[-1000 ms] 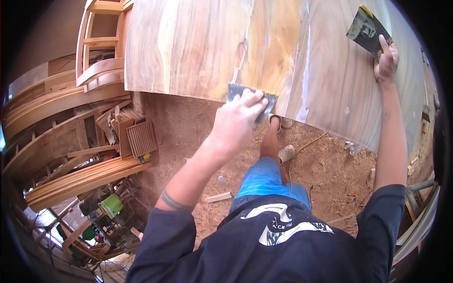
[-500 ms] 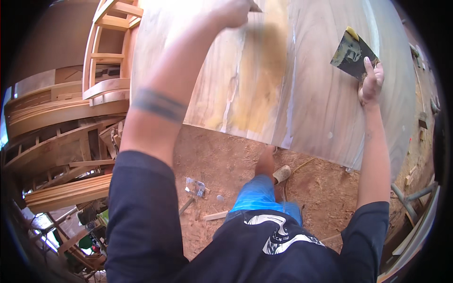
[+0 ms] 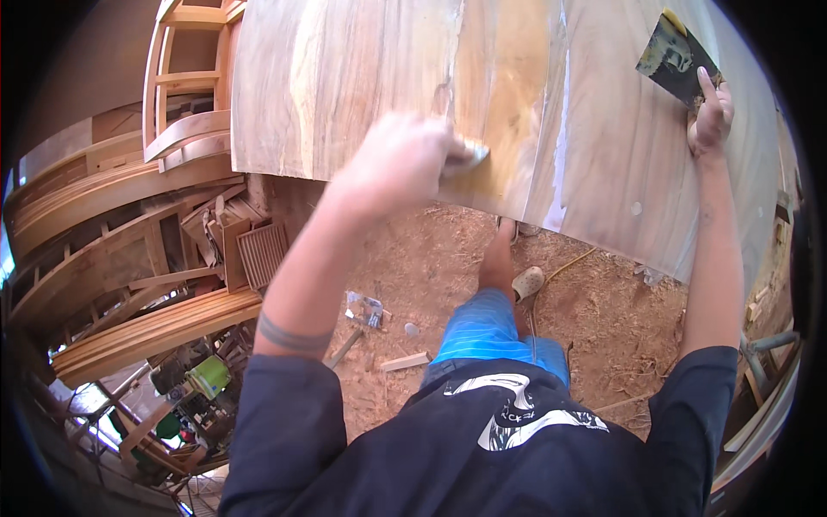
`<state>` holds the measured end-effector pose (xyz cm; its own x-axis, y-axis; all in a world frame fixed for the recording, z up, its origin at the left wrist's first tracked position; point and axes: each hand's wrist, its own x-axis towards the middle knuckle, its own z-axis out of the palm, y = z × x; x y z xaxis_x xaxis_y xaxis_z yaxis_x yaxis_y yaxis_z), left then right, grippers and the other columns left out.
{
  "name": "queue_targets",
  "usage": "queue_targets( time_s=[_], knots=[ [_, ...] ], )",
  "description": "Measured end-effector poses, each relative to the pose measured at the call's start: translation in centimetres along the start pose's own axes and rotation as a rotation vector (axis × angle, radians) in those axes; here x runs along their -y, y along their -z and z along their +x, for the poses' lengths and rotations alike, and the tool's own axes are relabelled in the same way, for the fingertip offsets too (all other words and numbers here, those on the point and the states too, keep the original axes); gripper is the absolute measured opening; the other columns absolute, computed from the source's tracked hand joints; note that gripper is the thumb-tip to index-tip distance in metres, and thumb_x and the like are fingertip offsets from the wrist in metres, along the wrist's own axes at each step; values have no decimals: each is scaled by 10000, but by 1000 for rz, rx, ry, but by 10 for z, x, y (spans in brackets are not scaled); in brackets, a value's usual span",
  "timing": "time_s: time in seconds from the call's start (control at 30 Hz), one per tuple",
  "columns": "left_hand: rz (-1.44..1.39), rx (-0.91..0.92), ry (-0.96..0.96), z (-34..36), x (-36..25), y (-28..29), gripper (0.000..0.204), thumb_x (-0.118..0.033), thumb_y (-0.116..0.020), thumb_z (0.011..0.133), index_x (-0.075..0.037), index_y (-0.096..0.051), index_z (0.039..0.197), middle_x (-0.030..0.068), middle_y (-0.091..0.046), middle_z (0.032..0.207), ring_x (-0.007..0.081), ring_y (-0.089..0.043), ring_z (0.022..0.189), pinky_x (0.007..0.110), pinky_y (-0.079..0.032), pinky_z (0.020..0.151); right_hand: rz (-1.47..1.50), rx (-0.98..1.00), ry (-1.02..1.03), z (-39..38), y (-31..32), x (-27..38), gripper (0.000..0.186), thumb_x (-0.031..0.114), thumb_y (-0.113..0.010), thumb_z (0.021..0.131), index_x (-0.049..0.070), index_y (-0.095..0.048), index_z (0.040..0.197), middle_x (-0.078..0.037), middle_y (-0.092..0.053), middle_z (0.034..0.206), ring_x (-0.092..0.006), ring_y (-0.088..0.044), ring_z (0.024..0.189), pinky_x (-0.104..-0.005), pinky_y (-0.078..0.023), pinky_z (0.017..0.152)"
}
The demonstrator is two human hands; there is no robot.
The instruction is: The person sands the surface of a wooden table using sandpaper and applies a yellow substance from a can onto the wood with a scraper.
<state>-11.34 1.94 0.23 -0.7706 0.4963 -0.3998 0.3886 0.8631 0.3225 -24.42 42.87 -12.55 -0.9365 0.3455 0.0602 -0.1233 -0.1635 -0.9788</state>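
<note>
My left hand [image 3: 401, 159], blurred by motion, is closed around a small flat putty scraper [image 3: 472, 155]. The scraper's pale edge lies on a yellowish smeared strip near the close edge of a large wooden panel [image 3: 612, 164]. My right hand [image 3: 712, 116] grips a dark square putty board [image 3: 676, 62] by its lower corner, thumb on top, over the panel's right part. Greyish putty coats the board's face, with a yellow lump [image 3: 674, 21] on its far corner. Pale filler lines [image 3: 560, 129] run along the panel's seams.
A wooden frame [image 3: 185, 82] stands against the panel's left side. Stacked planks and curved wooden parts [image 3: 155, 336] fill the left. Below lies a sawdust-covered floor [image 3: 594, 345] with a wood offcut [image 3: 405, 362] and a clear plastic piece [image 3: 364, 310]. Pipes [image 3: 773, 342] are at the right.
My left hand has come down from the panel's far part toward its near edge with the scraper. The putty board and right hand appear slightly farther up and right as the view shifts.
</note>
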Motion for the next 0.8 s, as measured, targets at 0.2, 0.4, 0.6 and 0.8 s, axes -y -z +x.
queue_targets(
  time_s=[0.2, 0.4, 0.6, 0.8],
  knots=[
    [66, -329, 67, -74, -36, -74, 344, -18, -557, 760, -74, -649, 1087, 85, -614, 1153, 274, -600, 1029, 375, -539, 783, 73, 75, 18, -5, -11, 6, 233, 93, -639, 851, 13, -544, 1048, -48, -627, 953, -93, -575, 872, -227, -431, 806],
    [-141, -192, 133, -113, -40, -100, 269, -20, -515, 808, -48, -657, 1036, 149, -641, 1092, 288, -619, 1012, 387, -534, 812, -12, 57, 54, -7, -11, -4, 241, 83, -588, 886, -4, -530, 1104, -101, -617, 1077, -167, -601, 967, -287, -457, 893],
    [-40, -418, 491, -66, -15, -20, 365, 92, -417, 811, 10, -631, 1095, 205, -633, 1079, 325, -623, 982, 371, -488, 897, 95, 49, 6, -12, -10, 5, 235, 88, -607, 877, -7, -542, 1082, -91, -631, 1034, -153, -596, 959, -267, -451, 869],
    [-84, -377, 321, -34, -95, -64, 465, 54, -509, 735, -92, -599, 1166, 167, -596, 906, 344, -590, 832, 407, -481, 757, 57, 16, -31, -12, -23, 7, 211, 88, -627, 862, 17, -548, 1045, -72, -637, 993, -132, -605, 900, -254, -465, 825]
  ],
)
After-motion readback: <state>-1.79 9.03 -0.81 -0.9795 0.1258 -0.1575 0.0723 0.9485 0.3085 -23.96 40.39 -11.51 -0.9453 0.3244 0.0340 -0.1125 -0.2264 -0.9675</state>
